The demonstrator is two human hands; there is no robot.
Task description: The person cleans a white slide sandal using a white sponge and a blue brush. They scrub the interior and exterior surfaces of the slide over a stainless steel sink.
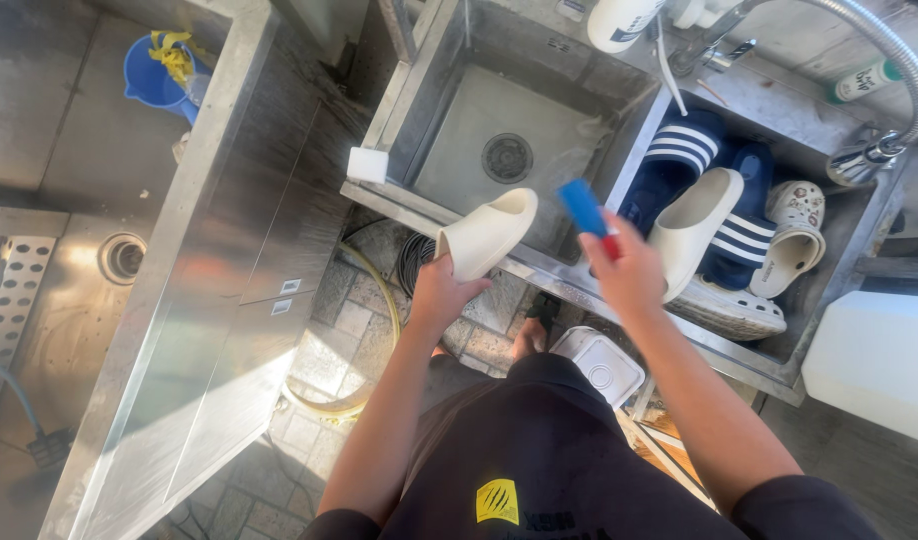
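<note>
My left hand (441, 292) grips a cream foam slide sandal (487, 232) by its heel, holding it over the front rim of the left steel sink basin (449, 150). My right hand (629, 272) is closed on a brush with a blue and red handle (587, 212), raised just right of the sandal. The right basin (859, 215) holds a second cream slide (691, 228), two navy slides with white stripes (685, 150), and a pale clog (794, 235).
A white soap bar (367, 164) lies on the sink's left rim. A flexible metal tap hose (894, 75) arcs over the right basin. A white canister (874, 360) stands at right, a white lidded tub (603, 366) and a yellow hose (374, 300) on the floor. Blue bucket (154, 75) far left.
</note>
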